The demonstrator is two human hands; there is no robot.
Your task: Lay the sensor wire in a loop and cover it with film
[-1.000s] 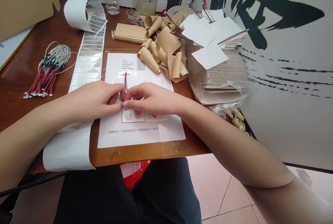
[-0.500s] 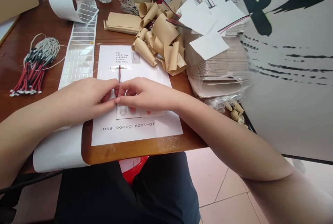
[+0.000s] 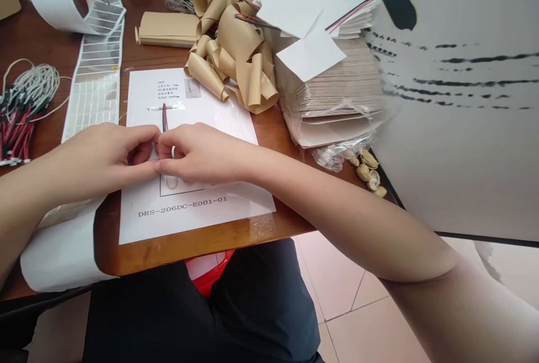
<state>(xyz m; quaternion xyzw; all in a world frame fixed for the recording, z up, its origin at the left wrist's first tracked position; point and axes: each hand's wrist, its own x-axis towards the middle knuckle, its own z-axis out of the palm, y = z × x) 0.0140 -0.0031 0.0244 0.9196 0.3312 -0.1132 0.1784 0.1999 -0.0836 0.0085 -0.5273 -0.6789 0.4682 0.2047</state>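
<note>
Thin red-and-black twin wire (image 3: 164,118) lies on white printed sheet (image 3: 189,217); left hand (image 3: 107,152) and right hand (image 3: 202,155) pinch it, fingers curled closed.

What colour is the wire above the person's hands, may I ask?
The wire shows red and black in the head view.

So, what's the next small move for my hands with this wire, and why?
Probably press the red-and-black wire flat onto the printed sheet with the right hand: it runs from between that hand and the left hand up to the thin clear strip, so securing it there seems sensible.
</note>
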